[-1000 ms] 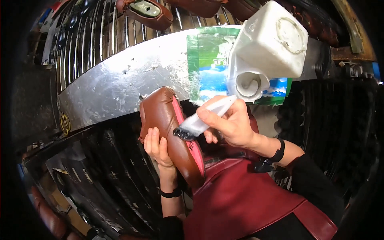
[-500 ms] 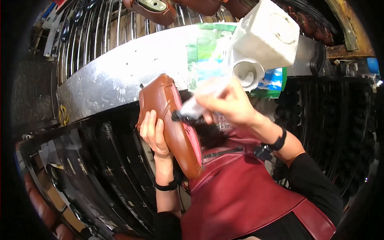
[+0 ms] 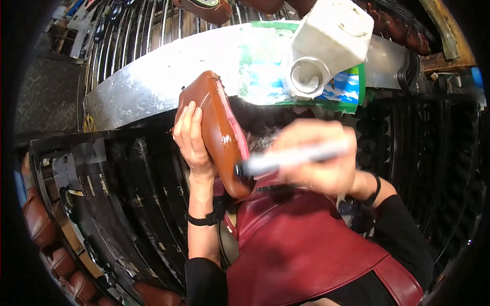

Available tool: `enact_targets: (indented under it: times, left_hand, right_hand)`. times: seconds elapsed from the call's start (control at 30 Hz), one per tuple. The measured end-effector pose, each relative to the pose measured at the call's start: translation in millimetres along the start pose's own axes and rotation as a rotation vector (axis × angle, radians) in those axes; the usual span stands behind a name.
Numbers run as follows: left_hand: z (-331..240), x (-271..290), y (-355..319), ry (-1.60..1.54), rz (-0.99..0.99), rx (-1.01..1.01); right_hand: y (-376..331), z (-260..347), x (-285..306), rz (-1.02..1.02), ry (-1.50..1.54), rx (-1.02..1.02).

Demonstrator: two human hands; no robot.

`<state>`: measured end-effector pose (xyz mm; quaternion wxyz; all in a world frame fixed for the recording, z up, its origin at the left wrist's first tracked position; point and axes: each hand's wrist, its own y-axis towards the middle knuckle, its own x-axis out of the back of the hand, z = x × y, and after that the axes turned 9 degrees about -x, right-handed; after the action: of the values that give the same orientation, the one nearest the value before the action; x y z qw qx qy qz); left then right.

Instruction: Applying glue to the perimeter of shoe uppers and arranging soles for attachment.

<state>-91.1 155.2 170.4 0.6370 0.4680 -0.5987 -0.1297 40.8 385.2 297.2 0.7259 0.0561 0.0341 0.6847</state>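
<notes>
A brown leather shoe upper (image 3: 217, 122) with a pink strip along its bottom edge stands tilted in front of me. My left hand (image 3: 191, 140) wraps round its left side, fingers on the leather. In my right hand (image 3: 326, 166), blurred by motion, is a brush (image 3: 268, 162) with a pale handle and dark bristles. The bristles touch the leather beside the pink strip, near the shoe's lower end. A wet shine shows on the leather there and further up the side.
Beyond the shoe runs a metal shelf (image 3: 132, 84). A white plastic container (image 3: 334, 38) with a round opening stands on a green and blue sheet (image 3: 273, 51). Metal bars (image 3: 148, 30) and more brown shoes (image 3: 209, 10) lie behind. Dark racks flank both sides.
My right hand has swept the brush down along the shoe's edge toward its lower end. The shoe and my left hand sit slightly higher in view.
</notes>
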Motion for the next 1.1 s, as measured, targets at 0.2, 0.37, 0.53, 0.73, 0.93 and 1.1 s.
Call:
enact_targets:
  times: [0.2,0.37,0.53,0.73,0.93,1.1]
  left_hand:
    - [-4.8,8.1,27.5,-0.020,0.072,0.091]
    - [0.9,10.7,58.6,-0.035,0.155,0.181]
    - [19.3,23.3,99.1,-0.095,0.234,0.225]
    - [51.7,24.9,135.3,-0.316,0.312,0.306]
    - [100.4,3.9,110.5,-0.969,0.119,0.661]
    - [91.1,8.1,84.7,-1.132,-0.260,0.861]
  right_hand:
    - [23.2,-4.4,-2.3,-0.035,0.136,0.008]
    - [43.6,27.4,8.9,0.109,-0.025,0.231]
    - [75.9,43.0,20.2,0.150,-0.112,0.327]
    - [130.7,31.3,36.6,0.027,-0.140,0.495]
    - [103.5,-66.4,38.8,-0.303,-0.142,-0.053]
    - [42.2,-40.1,37.1,-0.709,0.134,-0.196]
